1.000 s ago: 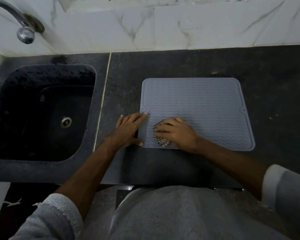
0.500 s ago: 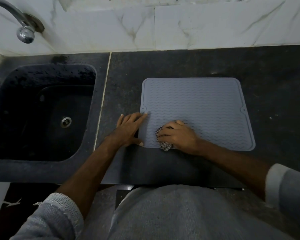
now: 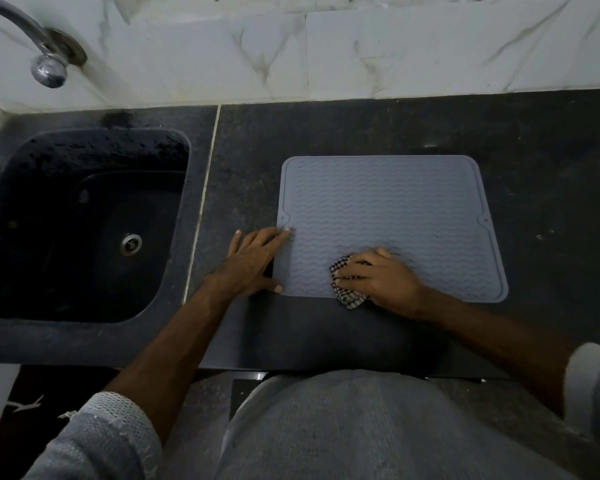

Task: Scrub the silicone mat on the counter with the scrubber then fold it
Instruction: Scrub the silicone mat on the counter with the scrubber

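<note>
— What have the hands got?
— I see the right hand (image 3: 378,277) curled over the checkered scrubber (image 3: 347,294), pressing it onto the near edge of the grey silicone mat (image 3: 388,209).
— And the left?
— The left hand (image 3: 253,259) is spread flat, pinning the mat's left edge to the dark counter (image 3: 551,168), sink (image 3: 84,220) beyond.

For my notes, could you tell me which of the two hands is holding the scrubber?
The right hand presses the checkered scrubber onto the mat; the left hand lies flat at its left edge.
</note>
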The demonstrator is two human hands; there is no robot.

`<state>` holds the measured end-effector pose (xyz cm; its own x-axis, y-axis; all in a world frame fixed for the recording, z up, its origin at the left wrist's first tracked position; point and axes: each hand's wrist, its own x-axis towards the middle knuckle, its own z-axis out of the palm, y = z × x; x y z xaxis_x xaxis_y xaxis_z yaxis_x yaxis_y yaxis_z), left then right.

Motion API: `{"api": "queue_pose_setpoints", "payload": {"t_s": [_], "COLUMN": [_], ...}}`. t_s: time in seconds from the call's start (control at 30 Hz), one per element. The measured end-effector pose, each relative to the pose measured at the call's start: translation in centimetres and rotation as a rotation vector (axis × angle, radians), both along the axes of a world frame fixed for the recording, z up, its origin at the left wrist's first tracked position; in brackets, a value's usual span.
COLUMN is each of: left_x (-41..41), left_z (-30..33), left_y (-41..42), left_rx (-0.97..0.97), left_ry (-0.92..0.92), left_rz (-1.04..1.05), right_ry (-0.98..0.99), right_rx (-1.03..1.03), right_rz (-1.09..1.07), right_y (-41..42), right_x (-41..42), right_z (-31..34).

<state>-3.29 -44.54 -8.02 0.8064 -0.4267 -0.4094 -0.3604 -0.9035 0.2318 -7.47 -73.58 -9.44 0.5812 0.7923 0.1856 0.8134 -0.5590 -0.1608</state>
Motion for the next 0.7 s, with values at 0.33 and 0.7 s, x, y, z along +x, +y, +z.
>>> {"api": "queue_pose_setpoints", "payload": {"t_s": [0.33,0.7], "left_x": [2.7,10.3], "left_z": [1.5,2.8], "left_y": [-3.3,-25.8], "left_rx": [-0.015,-0.082], "left_ry": [-0.019,0.029], "left_rz": [0.068,-0.258], "right_ry": [0.268,0.313], "right_rx": [0.453,0.560], "right_rz": [-0.426,-0.911], "right_y": [-5.8,-19.2], "right_x": [0.2,5.8], "right_z": [2.1,4.4]}}
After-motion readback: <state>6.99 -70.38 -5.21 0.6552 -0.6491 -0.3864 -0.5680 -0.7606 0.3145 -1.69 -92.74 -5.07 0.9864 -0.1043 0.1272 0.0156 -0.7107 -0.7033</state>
